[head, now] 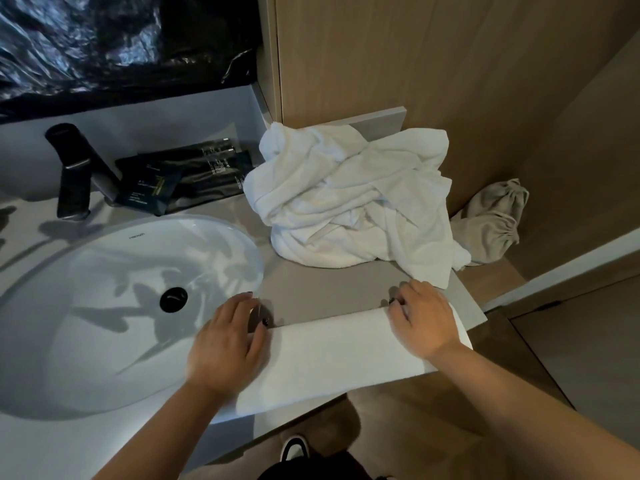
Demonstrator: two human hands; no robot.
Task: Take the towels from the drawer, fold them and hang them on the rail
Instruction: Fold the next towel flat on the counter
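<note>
Head view: both hands, left (227,344) and right (424,318), pinching the far corners of a folded towel (332,355) overhanging the worktop's (325,289) near edge, at risk of sliding off if released.

Folded towel (332,358) is laid at counter (322,289) front edge, R of sink (121,306), w/ towel heap (353,199) behind it. Faucet (74,171) & packets (180,178) are set behind sink; bag (495,220) is found R of heap.
</note>
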